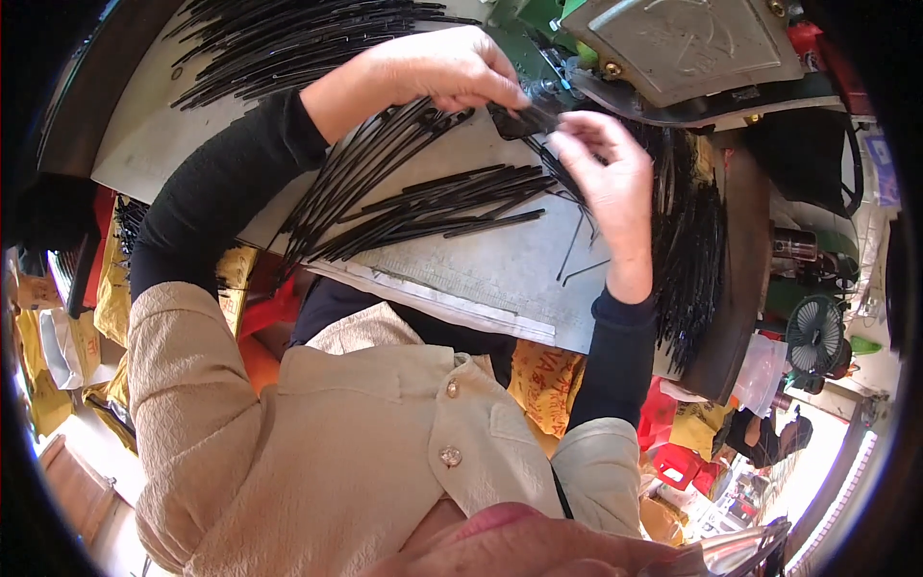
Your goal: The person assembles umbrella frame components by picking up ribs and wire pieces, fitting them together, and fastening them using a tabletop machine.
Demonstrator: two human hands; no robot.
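Observation:
Near the machine at the table's far side, my left hand (452, 72) is closed, thumb and fingertips pinching a small black piece (536, 117). My right hand (611, 178) meets it from the right, its fingertips also closed on the piece. Motion blur hides the exact shape of the piece. Below the hands, thin black rods (452, 207) lie in loose bundles on the grey worktable (510, 260). Some of these rods reach up under my left wrist. A few bent rod ends (577, 245) stick out beneath my right hand.
A large heap of black rods (279, 48) covers the far left of the table. Another dense stack (687, 260) hangs along the right edge. The green-grey machine (692, 48) stands close beyond my hands. A small fan (815, 332) is at the far right.

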